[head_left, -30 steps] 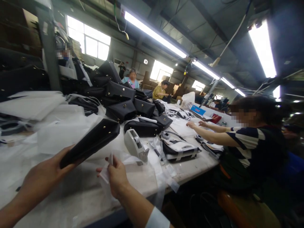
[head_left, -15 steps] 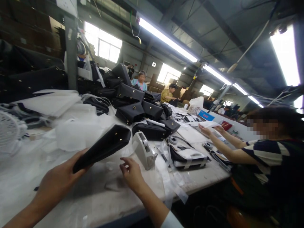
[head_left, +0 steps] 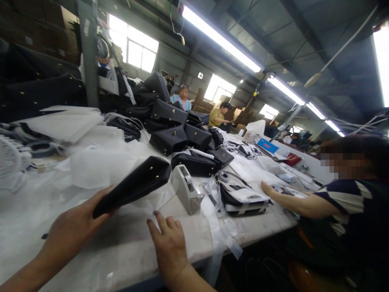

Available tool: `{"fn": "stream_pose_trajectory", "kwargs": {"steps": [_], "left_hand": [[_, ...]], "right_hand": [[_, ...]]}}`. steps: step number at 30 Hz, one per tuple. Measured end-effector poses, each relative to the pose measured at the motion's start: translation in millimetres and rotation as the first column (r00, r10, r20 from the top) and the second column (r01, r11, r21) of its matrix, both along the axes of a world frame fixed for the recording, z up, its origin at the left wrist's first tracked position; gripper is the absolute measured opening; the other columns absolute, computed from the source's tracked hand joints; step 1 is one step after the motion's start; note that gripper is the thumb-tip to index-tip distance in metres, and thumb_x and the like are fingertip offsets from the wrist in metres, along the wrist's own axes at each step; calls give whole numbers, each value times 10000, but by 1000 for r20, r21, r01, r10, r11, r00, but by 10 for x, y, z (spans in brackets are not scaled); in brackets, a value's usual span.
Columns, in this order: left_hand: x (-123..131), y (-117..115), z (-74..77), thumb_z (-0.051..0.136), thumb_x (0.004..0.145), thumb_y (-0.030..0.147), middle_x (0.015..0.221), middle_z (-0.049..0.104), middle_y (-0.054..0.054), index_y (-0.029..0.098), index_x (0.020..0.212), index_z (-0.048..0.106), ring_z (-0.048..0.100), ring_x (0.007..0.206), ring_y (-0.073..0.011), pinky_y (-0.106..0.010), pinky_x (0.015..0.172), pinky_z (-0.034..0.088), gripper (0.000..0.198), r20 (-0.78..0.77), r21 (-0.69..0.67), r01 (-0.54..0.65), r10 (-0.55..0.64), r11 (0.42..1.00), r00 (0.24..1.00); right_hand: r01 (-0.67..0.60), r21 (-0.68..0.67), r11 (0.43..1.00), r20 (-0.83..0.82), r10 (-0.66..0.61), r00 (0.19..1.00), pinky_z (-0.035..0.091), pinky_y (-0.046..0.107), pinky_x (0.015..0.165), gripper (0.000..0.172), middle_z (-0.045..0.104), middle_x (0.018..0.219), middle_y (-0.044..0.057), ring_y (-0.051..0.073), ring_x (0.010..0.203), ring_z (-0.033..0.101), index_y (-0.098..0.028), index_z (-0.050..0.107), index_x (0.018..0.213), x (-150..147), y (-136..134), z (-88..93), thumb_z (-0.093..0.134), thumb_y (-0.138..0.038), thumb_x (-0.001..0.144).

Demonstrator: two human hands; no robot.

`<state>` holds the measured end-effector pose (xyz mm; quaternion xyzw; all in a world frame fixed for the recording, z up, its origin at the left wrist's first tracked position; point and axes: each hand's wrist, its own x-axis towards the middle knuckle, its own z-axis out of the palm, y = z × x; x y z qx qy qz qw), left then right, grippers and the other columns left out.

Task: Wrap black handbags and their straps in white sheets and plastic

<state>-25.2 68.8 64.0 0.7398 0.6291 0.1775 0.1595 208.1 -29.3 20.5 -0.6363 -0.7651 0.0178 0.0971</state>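
One black bag (head_left: 133, 184) in left hand (head_left: 71, 225) — one tape dispenser (head_left: 186, 191) nearby.

Black bag (head_left: 133, 184), smooth-sided, gripped by near end in left hand (head_left: 73, 223), held above pale worktable (head_left: 136, 263); tilted, far end higher. Two gold-coloured studs (small, shiny) near that end. Grey tape dispenser (head_left: 184, 192) stands on worktable, near right hand (head_left: 170, 243), apart from fingers.

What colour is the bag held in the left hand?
The bag is black, with small gold-coloured studs; the head view shows it best.
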Motion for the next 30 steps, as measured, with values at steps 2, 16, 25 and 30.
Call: {"fn": "stream_pose_trajectory", "kwargs": {"steps": [2,16,25,30], "left_hand": [[14,-5,2,368,924,461,1222,728,-11,350,1467,389,732,921,-312,-322,720,459,554,-9,-9,9,-9,1000,1000],[10,-15,-98,388,922,409,1205,743,-16,362,1495,382,732,958,-325,-339,732,475,575,-24,32,41,-40,999,999],[32,-58,-132,438,918,407,1332,685,21,393,1480,403,714,1059,-316,-342,765,500,563,24,59,57,-59,997,998],[57,-96,-266,472,893,291,1433,604,54,377,1488,411,698,1113,-278,-335,868,531,605,-7,109,135,-135,985,991]], "right_hand": [[-130,-83,988,15,131,991,520,510,851,303,541,1474,108,329,1081,634,-307,661,1258,-15,-138,24,551,-274,978],[-19,-100,995,-374,-20,927,486,387,989,401,707,1217,110,294,1139,619,-190,689,1241,146,342,-47,666,-404,902],[-48,-118,992,-22,45,999,514,443,858,280,553,1463,65,301,1147,579,-269,690,1203,-93,401,-120,552,-220,963],[-86,-174,981,-17,84,996,529,486,825,277,687,1243,182,336,1087,628,-151,707,1166,-244,352,-92,552,-129,937]]}}
